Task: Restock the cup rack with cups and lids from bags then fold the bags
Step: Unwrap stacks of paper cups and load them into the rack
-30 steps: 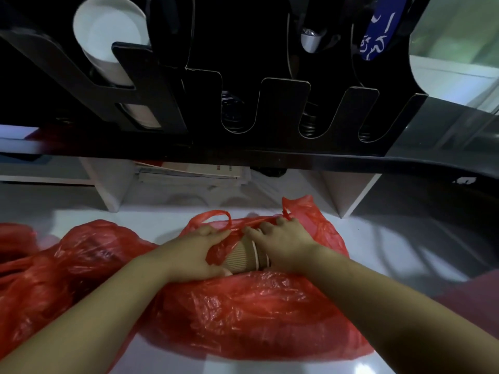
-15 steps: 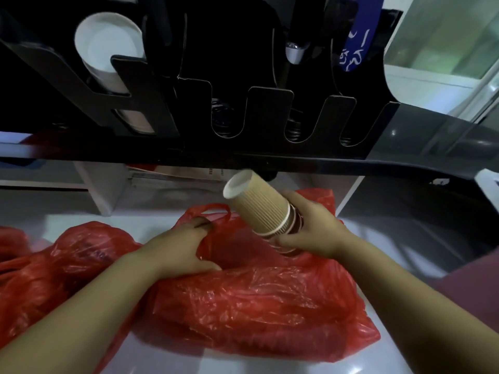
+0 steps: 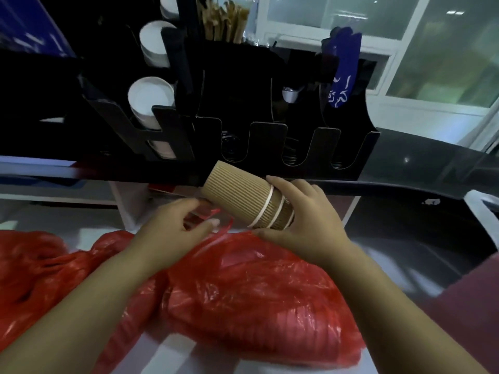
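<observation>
My right hand (image 3: pixel 302 220) grips a short stack of brown ribbed paper cups (image 3: pixel 243 197) by its rim end, lying sideways with the base pointing up-left toward the black cup rack (image 3: pixel 267 139). My left hand (image 3: pixel 172 228) hovers just under the stack's base with fingers loosely curled, a red bag handle between finger and thumb; whether it holds the handle is unclear. Below both hands lies the red plastic bag (image 3: pixel 256 298) the cups came from. White cup stacks (image 3: pixel 149 99) fill the rack's left slots, and the three U-shaped slots to the right show only springs.
A second red bag (image 3: pixel 35 271) lies at the left on the white counter (image 3: pixel 172 349). Wooden stirrers (image 3: pixel 224 20) stand on top of the rack, and a blue packet (image 3: pixel 341 68) hangs at its right. A dark counter edge runs below the rack.
The right hand drew the cup stack out of the bag and raised it toward the rack. The left hand lifted off the bag mouth toward the stack's base. The view tilted upward.
</observation>
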Demonstrator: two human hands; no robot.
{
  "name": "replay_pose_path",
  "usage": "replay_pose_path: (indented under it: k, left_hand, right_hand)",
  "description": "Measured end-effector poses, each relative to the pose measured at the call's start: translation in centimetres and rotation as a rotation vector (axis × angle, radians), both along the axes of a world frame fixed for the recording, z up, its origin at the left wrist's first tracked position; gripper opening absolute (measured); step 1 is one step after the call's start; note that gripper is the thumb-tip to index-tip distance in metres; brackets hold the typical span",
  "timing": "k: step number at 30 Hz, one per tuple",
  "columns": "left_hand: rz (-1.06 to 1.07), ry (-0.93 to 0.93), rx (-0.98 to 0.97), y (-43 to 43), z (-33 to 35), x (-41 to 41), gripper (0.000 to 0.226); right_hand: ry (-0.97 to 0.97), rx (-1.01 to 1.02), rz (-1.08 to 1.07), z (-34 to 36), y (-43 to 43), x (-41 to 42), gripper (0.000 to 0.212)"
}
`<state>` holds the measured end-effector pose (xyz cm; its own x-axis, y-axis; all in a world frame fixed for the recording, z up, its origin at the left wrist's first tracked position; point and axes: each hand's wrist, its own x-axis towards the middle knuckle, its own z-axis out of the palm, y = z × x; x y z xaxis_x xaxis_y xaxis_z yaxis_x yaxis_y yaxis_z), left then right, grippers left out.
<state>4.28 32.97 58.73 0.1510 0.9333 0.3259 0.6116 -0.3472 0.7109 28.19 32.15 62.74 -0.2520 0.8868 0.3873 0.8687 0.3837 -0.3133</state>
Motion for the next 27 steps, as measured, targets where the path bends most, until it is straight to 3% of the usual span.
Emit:
replay_pose_path:
  k: [2,5,10,16,19,27]
  left_hand:
    - [-0.042,-0.083,-0.022,-1.6,0.7,-0.1,0.039]
    - [-0.103,-0.155,-0.102,-3.9,1.1,-0.1,0.043]
    - [-0.136,-0.321,-0.135,-7.0,1.9,-0.5,0.074]
    - [-0.021,-0.386,-0.078,-10.2,3.6,-1.5,0.105]
    - [0.048,-0.378,-0.049,-11.3,4.3,-2.5,0.106]
    - [0.168,-0.223,0.061,-12.0,5.8,-8.4,0.112]
  right_hand:
    - [0.162,-0.063,0.070,0.1,-1.2,-0.8,0.085]
    - [0.615,-0.324,0.246,0.1,-2.3,-2.3,0.063]
    - [0.806,-0.497,0.376,-0.1,-2.4,-5.1,0.063]
    - [0.807,-0.588,0.524,1.0,-3.2,-8.4,0.059]
    - [0.791,-0.588,0.553,1.7,-3.4,-9.8,0.066]
    - [0.764,-0.609,0.635,3.1,-3.2,-14.7,0.058]
